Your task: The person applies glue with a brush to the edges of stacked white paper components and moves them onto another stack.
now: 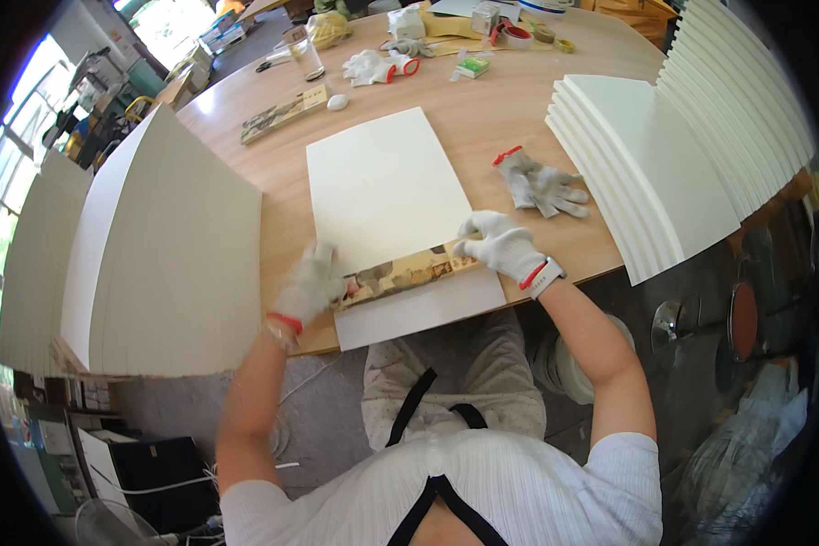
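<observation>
A large white sheet of paper or card (387, 187) lies before me, its near part reaching past the table edge. Across it is a long, narrow strip with a colourful picture print (409, 272); I cannot tell whether it is paper or a solid bar. My left hand (311, 284), in a white knit glove and slightly blurred, closes on the strip's left end. My right hand (503, 244), gloved too, grips the right end between thumb and fingers. A spare grey-white glove (541, 185) lies beyond my right hand. Farther off rests a similar printed strip (285, 115).
Tall stacks of white board flank me, one left (168, 246), one right (664, 155). At the back of the wooden table (237, 168) are a glass (307, 56), more gloves (370, 67), a small green box (472, 66) and tape rolls (517, 36). A round stool (743, 320) stands at right.
</observation>
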Demonstrator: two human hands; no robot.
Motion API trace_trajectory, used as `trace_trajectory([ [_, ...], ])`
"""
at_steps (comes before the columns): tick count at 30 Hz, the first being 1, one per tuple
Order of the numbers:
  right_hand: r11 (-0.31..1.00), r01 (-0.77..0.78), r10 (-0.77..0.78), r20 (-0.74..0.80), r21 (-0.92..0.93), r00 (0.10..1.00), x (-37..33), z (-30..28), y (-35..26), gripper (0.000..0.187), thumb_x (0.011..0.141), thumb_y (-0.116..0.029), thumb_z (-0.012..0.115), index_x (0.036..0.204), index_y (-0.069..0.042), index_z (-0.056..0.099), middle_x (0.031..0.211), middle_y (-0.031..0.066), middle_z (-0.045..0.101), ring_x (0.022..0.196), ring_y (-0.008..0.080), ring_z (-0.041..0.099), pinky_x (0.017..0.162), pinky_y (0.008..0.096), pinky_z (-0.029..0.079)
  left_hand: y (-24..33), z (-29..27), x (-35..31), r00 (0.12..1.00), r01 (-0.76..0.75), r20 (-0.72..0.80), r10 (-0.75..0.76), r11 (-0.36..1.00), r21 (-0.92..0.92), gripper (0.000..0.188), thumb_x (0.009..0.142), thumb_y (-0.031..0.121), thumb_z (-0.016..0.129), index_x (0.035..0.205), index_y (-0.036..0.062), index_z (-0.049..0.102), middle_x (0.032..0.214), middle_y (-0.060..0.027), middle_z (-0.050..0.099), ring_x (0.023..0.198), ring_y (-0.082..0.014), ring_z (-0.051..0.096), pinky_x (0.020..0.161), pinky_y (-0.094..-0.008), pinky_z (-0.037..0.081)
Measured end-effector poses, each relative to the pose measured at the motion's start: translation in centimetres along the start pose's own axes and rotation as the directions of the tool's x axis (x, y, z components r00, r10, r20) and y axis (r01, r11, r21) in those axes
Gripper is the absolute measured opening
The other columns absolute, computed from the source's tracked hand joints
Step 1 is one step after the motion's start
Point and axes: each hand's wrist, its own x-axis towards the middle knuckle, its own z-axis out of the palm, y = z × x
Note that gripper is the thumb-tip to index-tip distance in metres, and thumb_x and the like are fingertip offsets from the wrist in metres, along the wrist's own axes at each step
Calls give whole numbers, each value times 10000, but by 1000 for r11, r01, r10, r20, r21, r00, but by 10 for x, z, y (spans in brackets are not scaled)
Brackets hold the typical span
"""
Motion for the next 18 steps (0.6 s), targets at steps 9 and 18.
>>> trace_trajectory([
  [9,585,733,-807,-161,-348,568,-11,74,-53,192,745,-117,663,935,-94,674,861,85,625,789,250,627,654,345,532,82,-18,74,659,-718,652,376,573,395,913,675,153,806,1430,394,355,1581,-10,158,1409,-305,268,1150,-420,312],
  [18,667,706,-684,182,-237,707,-4,163,-118,48,766,-152,600,789,-110,607,829,44,566,784,208,631,542,353,535,92,-30,74,628,-693,718,300,635,342,934,691,64,754,1415,492,348,1583,-9,155,1425,-308,249,1030,-409,469],
])
